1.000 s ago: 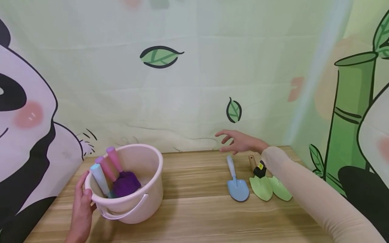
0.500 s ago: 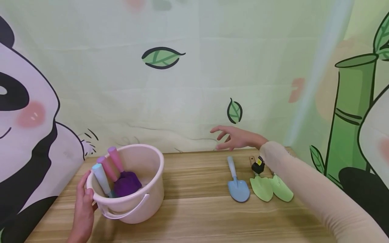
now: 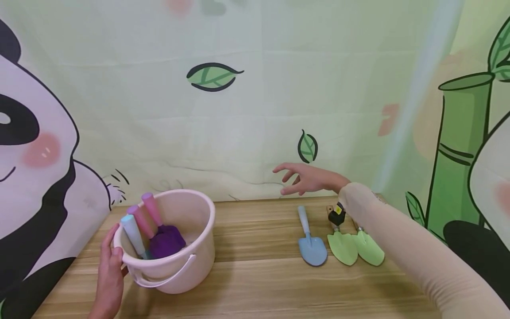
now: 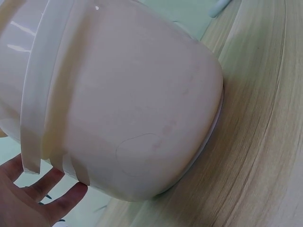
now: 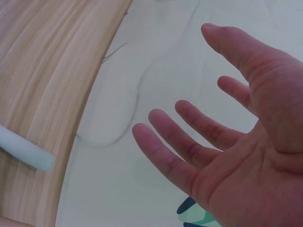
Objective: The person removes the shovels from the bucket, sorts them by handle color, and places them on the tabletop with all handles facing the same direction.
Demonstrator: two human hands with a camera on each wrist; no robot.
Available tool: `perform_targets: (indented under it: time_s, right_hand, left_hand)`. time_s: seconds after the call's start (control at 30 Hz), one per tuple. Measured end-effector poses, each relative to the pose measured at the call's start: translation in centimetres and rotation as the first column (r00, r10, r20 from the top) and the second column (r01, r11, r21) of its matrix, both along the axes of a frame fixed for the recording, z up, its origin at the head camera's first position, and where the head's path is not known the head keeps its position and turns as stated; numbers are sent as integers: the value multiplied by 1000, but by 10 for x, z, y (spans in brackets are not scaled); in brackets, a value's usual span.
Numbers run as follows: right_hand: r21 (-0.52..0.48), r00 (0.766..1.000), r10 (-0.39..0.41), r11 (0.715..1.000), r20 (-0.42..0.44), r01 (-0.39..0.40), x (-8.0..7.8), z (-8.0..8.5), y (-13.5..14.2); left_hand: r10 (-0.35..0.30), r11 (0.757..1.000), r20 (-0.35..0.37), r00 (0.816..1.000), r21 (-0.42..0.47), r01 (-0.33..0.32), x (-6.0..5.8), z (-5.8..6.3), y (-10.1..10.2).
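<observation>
A pale pink bucket (image 3: 191, 270) stands on the left of the table. Inside lean two pink handles (image 3: 150, 210), a purple scoop head (image 3: 165, 241) and a light-blue handle (image 3: 133, 235). My left hand (image 3: 108, 270) rests against the bucket's outer left side at the rim; the left wrist view shows its fingertips (image 4: 71, 196) touching the wall below the lip. My right hand (image 3: 304, 178) hovers above the table's back edge, fingers spread and slightly bent, holding nothing. Below it lies a blue trowel (image 3: 312, 250), whose handle (image 5: 26, 149) shows in the right wrist view.
Two green trowels (image 3: 342, 248) lie right of the blue one, their handles partly hidden by the right sleeve (image 3: 390, 239) and a black wrist device (image 3: 337, 215). A printed cloth backdrop (image 3: 255, 110) rises directly behind the wooden table (image 3: 255, 283).
My right hand has drifted a little left and upward, away from the trowel handles. The left hand stays at the bucket, and the bucket and trowels have not visibly moved.
</observation>
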State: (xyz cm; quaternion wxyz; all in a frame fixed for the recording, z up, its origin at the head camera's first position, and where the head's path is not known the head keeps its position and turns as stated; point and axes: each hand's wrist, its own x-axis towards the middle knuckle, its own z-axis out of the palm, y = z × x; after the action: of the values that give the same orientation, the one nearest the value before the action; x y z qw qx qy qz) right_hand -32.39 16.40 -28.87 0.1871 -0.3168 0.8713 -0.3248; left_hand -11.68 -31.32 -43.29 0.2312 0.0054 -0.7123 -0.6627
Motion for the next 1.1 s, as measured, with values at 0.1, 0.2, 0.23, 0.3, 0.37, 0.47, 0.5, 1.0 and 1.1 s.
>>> perform_targets:
  time_s: [0.1,0.2,0.23,0.3,0.37,0.47,0.5,1.0,1.1]
  right_hand:
    - [-4,1000,5,1000,2,-5,-1,3,0]
    - [3,1000,5,1000,-1,-5,-1,7,-3]
    - [5,1000,7,1000,-5,-7,-1,8,-3]
    - [12,1000,10,1000,-15,-10,-1,11,-5]
    - [18,1000,13,1000,-22,-13,-1,12,-7]
    - [25,999,17,1000,-31,-16,0,16,-11]
    - [23,999,21,1000,-34,-20,0,17,-12]
    - [0,997,61,998,-44,-61,-1,25,-26]
    - [-1,996,72,997,-57,-72,-1,27,-30]
  left_hand:
    - [7,1000,-1,1000,1,-7,0,0,1]
    - [16,1000,5,1000,1,-16,0,-1,1]
    - [18,1000,7,1000,3,-18,0,-1,1]
    - [19,1000,9,1000,2,-19,0,-1,0]
    - [20,1000,10,1000,2,-20,0,-1,0]
    - [18,1000,9,1000,3,-18,-1,-1,0]
    - [18,1000,7,1000,6,-18,-1,-1,0]
    - [10,1000,1,1000,10,-10,-1,0,1]
    - [12,1000,5,1000,12,-12,-1,0,0]
